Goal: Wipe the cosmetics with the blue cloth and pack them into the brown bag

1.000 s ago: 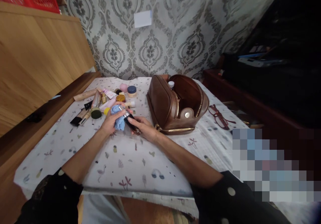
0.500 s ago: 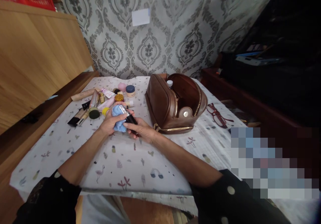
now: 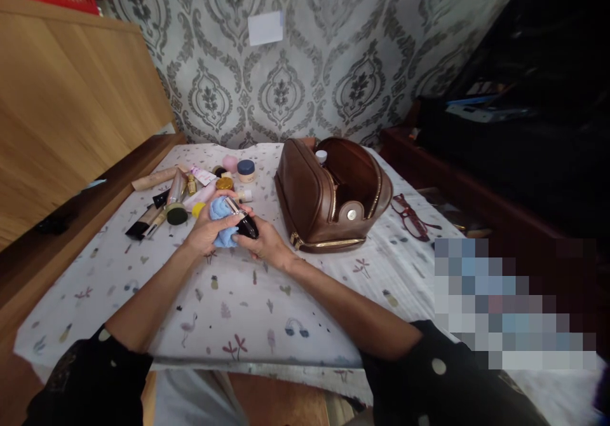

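Above the printed tablecloth (image 3: 252,311), the left hand (image 3: 203,232) grips a bunched blue cloth (image 3: 221,224), thumb laid across it toward the silver section of a black-and-silver object (image 3: 248,226). This object sits between the two hands, its black end held by the curled fingers of the right hand (image 3: 271,245) (the undersides are hidden). Just beyond lie the assorted cosmetics (image 3: 177,213); to the right, a brown bag (image 3: 305,191) stands open; farther back rises a patterned wall (image 3: 281,95)
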The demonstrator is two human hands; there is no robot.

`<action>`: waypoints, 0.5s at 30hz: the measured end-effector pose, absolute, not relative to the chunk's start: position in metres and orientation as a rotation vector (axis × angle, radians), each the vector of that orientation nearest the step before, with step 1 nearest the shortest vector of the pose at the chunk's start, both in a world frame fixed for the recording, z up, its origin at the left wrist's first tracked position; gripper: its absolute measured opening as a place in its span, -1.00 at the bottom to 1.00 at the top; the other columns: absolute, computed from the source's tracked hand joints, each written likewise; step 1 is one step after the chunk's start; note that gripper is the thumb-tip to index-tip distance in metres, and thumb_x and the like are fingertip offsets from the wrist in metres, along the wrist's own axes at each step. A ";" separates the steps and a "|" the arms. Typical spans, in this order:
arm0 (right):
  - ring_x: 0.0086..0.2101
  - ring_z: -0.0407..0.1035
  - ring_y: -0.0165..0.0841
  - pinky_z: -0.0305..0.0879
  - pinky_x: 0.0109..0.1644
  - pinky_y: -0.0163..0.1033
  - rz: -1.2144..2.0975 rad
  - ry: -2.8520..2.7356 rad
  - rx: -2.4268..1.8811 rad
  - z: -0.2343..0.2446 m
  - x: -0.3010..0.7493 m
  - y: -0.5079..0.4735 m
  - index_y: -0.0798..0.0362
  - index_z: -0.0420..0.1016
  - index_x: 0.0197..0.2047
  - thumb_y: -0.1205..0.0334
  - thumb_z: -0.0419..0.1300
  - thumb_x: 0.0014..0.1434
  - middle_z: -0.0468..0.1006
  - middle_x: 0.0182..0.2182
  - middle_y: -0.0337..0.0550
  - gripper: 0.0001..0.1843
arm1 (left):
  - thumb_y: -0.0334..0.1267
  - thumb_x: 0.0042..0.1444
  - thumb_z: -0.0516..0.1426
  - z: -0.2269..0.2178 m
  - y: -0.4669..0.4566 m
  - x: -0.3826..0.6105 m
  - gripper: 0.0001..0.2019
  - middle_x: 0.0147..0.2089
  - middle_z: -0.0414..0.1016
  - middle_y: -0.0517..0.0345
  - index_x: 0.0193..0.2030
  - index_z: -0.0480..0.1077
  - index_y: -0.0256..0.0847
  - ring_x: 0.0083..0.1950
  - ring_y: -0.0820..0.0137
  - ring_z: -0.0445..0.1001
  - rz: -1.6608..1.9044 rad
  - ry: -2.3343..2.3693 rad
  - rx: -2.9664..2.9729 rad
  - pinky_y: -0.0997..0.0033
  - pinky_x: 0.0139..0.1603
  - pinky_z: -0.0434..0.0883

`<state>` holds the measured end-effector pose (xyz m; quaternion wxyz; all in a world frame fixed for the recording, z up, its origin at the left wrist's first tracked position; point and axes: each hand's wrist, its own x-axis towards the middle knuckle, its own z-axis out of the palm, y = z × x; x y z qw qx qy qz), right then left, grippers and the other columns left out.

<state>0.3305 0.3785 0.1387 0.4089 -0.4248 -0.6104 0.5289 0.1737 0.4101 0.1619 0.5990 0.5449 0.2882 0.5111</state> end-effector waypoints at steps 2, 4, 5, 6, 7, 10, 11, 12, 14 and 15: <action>-0.46 0.30 -0.41 0.25 -0.44 -0.32 1.181 -1.579 -1.132 0.138 0.331 0.377 0.08 0.37 0.07 0.07 0.34 0.07 0.42 -0.39 -0.28 -0.47 | -0.24 -0.15 0.47 0.161 0.410 0.175 -0.46 -0.24 0.64 0.12 -0.07 0.32 -0.17 -0.13 0.19 0.64 1.198 0.668 1.273 0.27 -0.15 0.60; -0.36 0.34 -0.36 0.28 -0.34 -0.31 1.087 -1.603 -1.154 0.138 0.331 0.377 0.06 0.40 0.09 0.08 0.36 0.05 0.45 -0.34 -0.25 -0.44 | -0.24 -0.14 0.46 0.160 0.410 0.175 -0.46 -0.23 0.64 0.11 -0.07 0.33 -0.17 -0.11 0.19 0.64 1.204 0.669 1.281 0.27 -0.14 0.60; -0.33 0.34 -0.35 0.29 -0.32 -0.31 1.082 -1.599 -1.141 0.139 0.331 0.377 0.06 0.41 0.08 0.07 0.38 0.04 0.46 -0.33 -0.25 -0.44 | -0.25 -0.14 0.46 0.160 0.410 0.175 -0.46 -0.22 0.64 0.11 -0.07 0.33 -0.17 -0.11 0.19 0.64 1.206 0.668 1.284 0.27 -0.13 0.60; -0.34 0.34 -0.35 0.29 -0.32 -0.31 1.111 -1.582 -1.110 0.139 0.331 0.377 0.06 0.42 0.06 0.06 0.39 0.03 0.46 -0.35 -0.26 -0.45 | -0.25 -0.14 0.46 0.161 0.411 0.174 -0.47 -0.22 0.64 0.10 -0.07 0.33 -0.17 -0.12 0.20 0.65 1.207 0.668 1.284 0.28 -0.13 0.60; -0.37 0.34 -0.36 0.29 -0.34 -0.31 1.176 -1.550 -1.065 0.140 0.330 0.378 0.06 0.43 0.04 0.03 0.39 0.03 0.45 -0.37 -0.26 -0.46 | -0.26 -0.14 0.46 0.161 0.411 0.173 -0.47 -0.22 0.65 0.10 -0.06 0.33 -0.17 -0.12 0.20 0.65 1.206 0.670 1.284 0.28 -0.14 0.60; -0.48 0.35 -0.41 0.29 -0.43 -0.32 1.500 -1.365 -0.902 0.139 0.331 0.382 0.08 0.45 -0.05 -0.13 0.34 0.08 0.45 -0.43 -0.26 -0.48 | -0.25 -0.13 0.45 0.162 0.414 0.168 -0.47 -0.20 0.65 0.09 -0.04 0.34 -0.16 -0.13 0.20 0.65 1.206 0.668 1.274 0.29 -0.17 0.60; -0.49 0.37 -0.41 0.29 -0.45 -0.32 1.601 -1.287 -0.857 0.139 0.331 0.384 0.08 0.46 -0.09 -0.18 0.32 0.10 0.47 -0.43 -0.24 -0.48 | -0.24 -0.13 0.45 0.163 0.416 0.167 -0.46 -0.20 0.65 0.09 -0.04 0.33 -0.16 -0.13 0.19 0.65 1.208 0.666 1.272 0.29 -0.18 0.60; -0.49 0.40 -0.41 0.30 -0.46 -0.33 1.678 -1.216 -0.821 0.138 0.332 0.385 0.09 0.46 -0.13 -0.22 0.30 0.11 0.50 -0.41 -0.20 -0.47 | -0.24 -0.13 0.45 0.163 0.417 0.165 -0.45 -0.20 0.65 0.09 -0.03 0.33 -0.15 -0.12 0.18 0.65 1.212 0.664 1.272 0.28 -0.20 0.60; -0.46 0.45 -0.40 0.33 -0.44 -0.34 1.762 -1.142 -0.775 0.137 0.334 0.387 0.10 0.48 -0.20 -0.26 0.32 0.08 0.55 -0.38 -0.15 -0.45 | -0.23 -0.14 0.46 0.165 0.419 0.163 -0.44 -0.21 0.65 0.10 -0.03 0.32 -0.14 -0.11 0.16 0.64 1.227 0.665 1.282 0.26 -0.20 0.60; -0.45 0.47 -0.39 0.34 -0.42 -0.34 1.779 -1.143 -0.763 0.137 0.335 0.388 0.11 0.49 -0.21 -0.27 0.34 0.05 0.57 -0.36 -0.14 -0.43 | -0.22 -0.14 0.46 0.165 0.419 0.162 -0.45 -0.21 0.64 0.11 -0.04 0.32 -0.14 -0.11 0.15 0.64 1.232 0.670 1.289 0.26 -0.20 0.60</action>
